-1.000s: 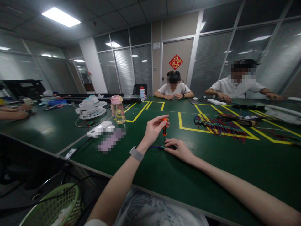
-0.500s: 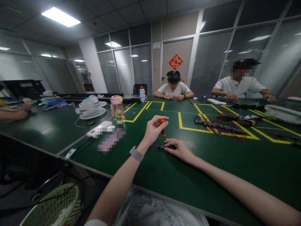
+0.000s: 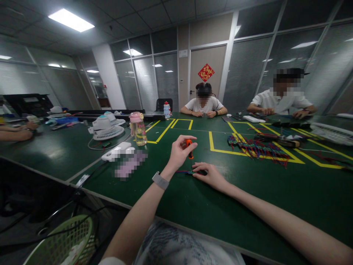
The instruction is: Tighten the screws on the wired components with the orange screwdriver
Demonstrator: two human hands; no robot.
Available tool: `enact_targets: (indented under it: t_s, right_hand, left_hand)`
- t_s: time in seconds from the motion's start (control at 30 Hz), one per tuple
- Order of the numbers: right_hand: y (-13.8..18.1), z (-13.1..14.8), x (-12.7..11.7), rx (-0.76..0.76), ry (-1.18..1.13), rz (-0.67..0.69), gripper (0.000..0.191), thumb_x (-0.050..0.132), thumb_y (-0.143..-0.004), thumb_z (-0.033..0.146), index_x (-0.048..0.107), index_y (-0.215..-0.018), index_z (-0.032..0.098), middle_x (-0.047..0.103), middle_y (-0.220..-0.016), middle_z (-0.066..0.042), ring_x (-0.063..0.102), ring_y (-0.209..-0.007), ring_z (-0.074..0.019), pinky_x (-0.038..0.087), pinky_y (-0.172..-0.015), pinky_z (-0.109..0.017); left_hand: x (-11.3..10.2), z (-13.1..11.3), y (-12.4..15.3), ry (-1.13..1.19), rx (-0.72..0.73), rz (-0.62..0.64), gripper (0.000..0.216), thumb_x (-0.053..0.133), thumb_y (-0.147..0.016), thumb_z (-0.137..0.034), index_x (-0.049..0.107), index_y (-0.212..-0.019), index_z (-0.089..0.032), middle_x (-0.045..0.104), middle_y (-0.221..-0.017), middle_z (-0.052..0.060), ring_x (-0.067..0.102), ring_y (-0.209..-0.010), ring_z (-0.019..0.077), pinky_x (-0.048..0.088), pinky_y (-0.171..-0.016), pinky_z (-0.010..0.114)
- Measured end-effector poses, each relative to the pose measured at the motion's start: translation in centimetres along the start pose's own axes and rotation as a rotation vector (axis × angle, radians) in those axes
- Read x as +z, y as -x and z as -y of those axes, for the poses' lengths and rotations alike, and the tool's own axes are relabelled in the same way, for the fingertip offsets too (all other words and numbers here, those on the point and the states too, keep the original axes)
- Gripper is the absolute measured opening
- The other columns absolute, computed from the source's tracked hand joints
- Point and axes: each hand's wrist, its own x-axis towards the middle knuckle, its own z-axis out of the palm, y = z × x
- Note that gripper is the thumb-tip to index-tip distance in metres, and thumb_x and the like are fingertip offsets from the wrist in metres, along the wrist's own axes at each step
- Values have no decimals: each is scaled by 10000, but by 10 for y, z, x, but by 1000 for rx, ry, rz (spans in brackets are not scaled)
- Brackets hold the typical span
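Note:
My left hand (image 3: 181, 151) grips the orange and black handle of a screwdriver (image 3: 190, 153), which stands nearly upright. Its thin shaft points down at a small green circuit board (image 3: 190, 172) lying on the green table (image 3: 154, 184). Red and blue wires run from the board toward the left, partly behind my left wrist. Low on the table, my right hand (image 3: 209, 176) has its fingertips closed on the board's right side, close to the screwdriver's tip. The exact contact of the tip is too small to make out.
To the right lies a pile of wired circuit boards (image 3: 259, 149) among yellow tape lines. A pink-lidded bottle (image 3: 140, 129), a white power strip (image 3: 117, 151) and white fan parts (image 3: 106, 129) are on the left. Two people sit across the table. A green basket (image 3: 66, 239) stands below.
The screwdriver's handle has tilted very slightly to the left in my left hand. My right hand has barely moved. Across the table, the person at right has drawn a hand inward.

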Motion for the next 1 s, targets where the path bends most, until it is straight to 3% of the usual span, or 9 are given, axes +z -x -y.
enact_targets:
  t_s: [0.1,0.2,0.27,0.4,0.5,0.6,0.73,0.9,1.0]
  right_hand:
    - [0,1,0,6,-4,-5,154,654,-743,273,743,-841,196,703,-1028,-91,602,-1072,-247,452,-952,-425]
    - [0,1,1,3,-11,-12,147,654,-740,265,742,-837,198,704,-1021,-90,606,-1065,-245,453,-951,-427]
    - [0,1,1,0,-8,-13,146,653,-739,259,741,-837,196,704,-1019,-90,606,-1065,-245,449,-953,-428]
    - [0,0,1,8,0,-2,156,654,-740,259,741,-849,189,702,-1031,-97,601,-1075,-247,446,-957,-423]
    - [0,0,1,7,0,1,163,651,-746,271,740,-854,189,699,-1040,-96,596,-1084,-246,441,-962,-423]
    - [0,-1,1,0,2,0,160,649,-748,269,741,-852,191,702,-1033,-93,599,-1079,-244,441,-963,-424]
    - [0,0,1,2,1,3,150,649,-745,255,740,-847,194,700,-1035,-93,597,-1084,-243,443,-963,-427]
    - [0,1,0,9,8,2,154,646,-746,260,740,-850,196,700,-1034,-92,597,-1084,-244,444,-961,-433]
    - [0,0,1,12,2,-4,145,655,-738,261,740,-840,203,703,-1028,-88,601,-1077,-245,445,-958,-436]
  left_hand:
    - [-1,1,-1,-45,42,-18,219,642,-770,-318,696,-937,-186,581,-1039,66,581,-913,151,485,-734,224]
    - [0,4,-2,136,9,42,279,499,-860,-316,666,-1046,-191,567,-1178,80,570,-1050,196,495,-811,275]
    - [1,5,-2,249,-40,76,317,469,-874,-315,626,-1119,-188,575,-1197,85,600,-1010,203,511,-800,314]
    - [0,4,-1,134,-36,6,289,595,-807,-308,651,-1058,-174,643,-958,64,616,-790,141,504,-709,266]
    - [-2,2,-1,-27,33,-51,219,666,-751,-296,697,-932,-177,602,-895,43,572,-782,116,471,-685,215]
    - [-2,4,-2,-7,32,-30,235,578,-818,-303,695,-990,-197,586,-1043,64,572,-929,148,478,-757,231]
    - [1,8,-2,251,-49,57,319,480,-869,-293,618,-1145,-214,550,-1240,78,586,-1027,201,510,-817,325]
    - [1,4,0,129,-34,-6,309,625,-786,-296,647,-1072,-182,646,-968,63,616,-820,149,513,-731,277]
    - [-1,3,0,-16,30,-52,233,651,-762,-299,695,-964,-191,619,-944,50,584,-824,132,487,-713,231]
